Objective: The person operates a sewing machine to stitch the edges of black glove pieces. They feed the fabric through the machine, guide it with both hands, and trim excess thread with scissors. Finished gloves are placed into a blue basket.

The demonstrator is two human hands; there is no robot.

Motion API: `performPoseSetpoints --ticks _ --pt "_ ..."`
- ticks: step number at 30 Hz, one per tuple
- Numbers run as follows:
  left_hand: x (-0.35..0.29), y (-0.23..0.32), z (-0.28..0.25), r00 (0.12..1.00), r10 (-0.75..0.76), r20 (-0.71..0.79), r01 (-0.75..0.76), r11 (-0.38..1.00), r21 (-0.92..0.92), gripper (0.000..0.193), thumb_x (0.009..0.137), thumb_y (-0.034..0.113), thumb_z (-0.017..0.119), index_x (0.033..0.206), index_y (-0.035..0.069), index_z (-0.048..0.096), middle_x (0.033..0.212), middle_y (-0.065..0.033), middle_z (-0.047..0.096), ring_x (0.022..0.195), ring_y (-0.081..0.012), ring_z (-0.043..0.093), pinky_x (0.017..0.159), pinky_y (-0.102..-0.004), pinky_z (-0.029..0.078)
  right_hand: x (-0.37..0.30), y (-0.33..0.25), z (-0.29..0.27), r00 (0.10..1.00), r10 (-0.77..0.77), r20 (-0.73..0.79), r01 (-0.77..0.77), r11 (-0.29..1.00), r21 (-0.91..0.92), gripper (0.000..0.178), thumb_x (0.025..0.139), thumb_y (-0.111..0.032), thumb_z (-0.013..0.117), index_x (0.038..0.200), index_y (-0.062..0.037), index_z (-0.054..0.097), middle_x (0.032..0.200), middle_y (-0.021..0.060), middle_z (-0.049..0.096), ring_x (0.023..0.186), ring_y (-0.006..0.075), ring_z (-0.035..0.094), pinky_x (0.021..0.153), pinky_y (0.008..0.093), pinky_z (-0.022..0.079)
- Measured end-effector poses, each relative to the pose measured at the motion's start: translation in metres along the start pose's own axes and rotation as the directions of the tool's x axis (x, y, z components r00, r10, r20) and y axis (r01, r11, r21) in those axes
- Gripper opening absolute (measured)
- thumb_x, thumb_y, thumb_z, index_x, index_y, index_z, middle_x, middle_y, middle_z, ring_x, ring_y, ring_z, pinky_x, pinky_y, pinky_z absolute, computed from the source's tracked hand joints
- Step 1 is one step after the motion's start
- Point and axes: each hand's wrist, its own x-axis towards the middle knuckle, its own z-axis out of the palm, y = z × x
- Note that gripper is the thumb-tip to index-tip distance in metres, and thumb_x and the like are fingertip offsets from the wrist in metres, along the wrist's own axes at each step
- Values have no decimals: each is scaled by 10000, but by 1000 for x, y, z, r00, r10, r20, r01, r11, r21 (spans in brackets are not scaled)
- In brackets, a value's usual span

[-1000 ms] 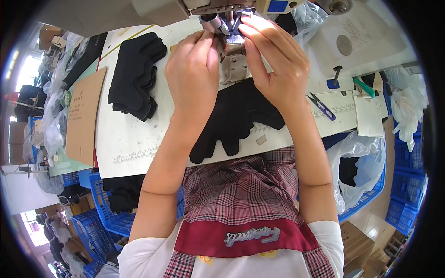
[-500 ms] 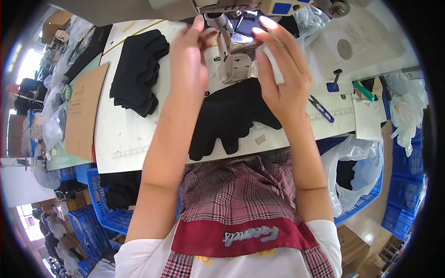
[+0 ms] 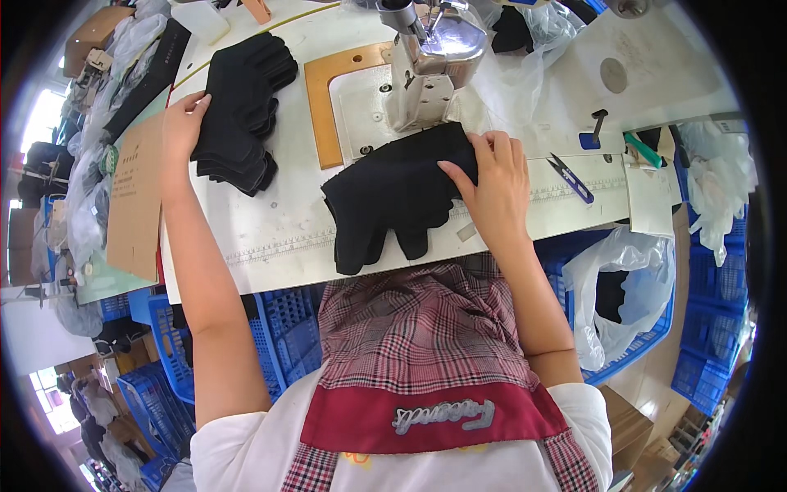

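Note:
A sewing machine stands at the back of the white worktable. In front of it lies a black glove, fingers hanging over the table's near edge. My right hand rests flat on the glove's right side, fingers spread. My left hand reaches out to the left and touches the edge of a stack of black gloves; it does not visibly grip them.
Small blue-handled snips lie to the right of my right hand. A brown cardboard sheet lies at the table's left. Blue plastic crates stand below the table, and a clear bag with dark pieces hangs at the right.
Both hands have come down from the machine's head. The right one now lies on the glove, and the left one has swung out to the stack at the left.

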Motion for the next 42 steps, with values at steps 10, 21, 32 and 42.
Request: performPoseSetpoints --ticks 10,21,32,42 --pt "-141 179 34 784 593 -185 -621 736 -272 151 870 186 689 958 63 697 944 -80 669 932 -259 595 808 -370 438 19 -11 -41 977 192 96 -207 726 656 316 835 -17 682 1135 -39 586 756 63 633 685 179 579 702 269 463" --pt "-121 224 29 893 358 272 48 525 -850 199 943 196 646 838 27 637 672 96 496 628 15 398 548 -182 304 66 -11 -94 922 -382 -70 377 839 392 559 686 125 488 1221 -1 595 1289 157 549 1222 359 501 1014 396 441" --pt "-108 226 22 924 328 196 -16 545 -838 223 937 205 633 832 9 619 688 72 514 656 -8 433 583 -201 344 81 -23 -64 813 -503 -294 533 846 27 444 694 -35 619 1135 12 637 1188 133 584 1088 303 573 893 400 505" --pt "-100 225 24 916 346 203 -45 591 -806 214 924 201 625 847 2 621 716 47 542 679 -21 467 622 -205 385 84 -27 -61 797 -498 -340 509 858 -64 416 696 -75 622 1102 14 638 1125 134 584 1040 300 585 863 393 507"
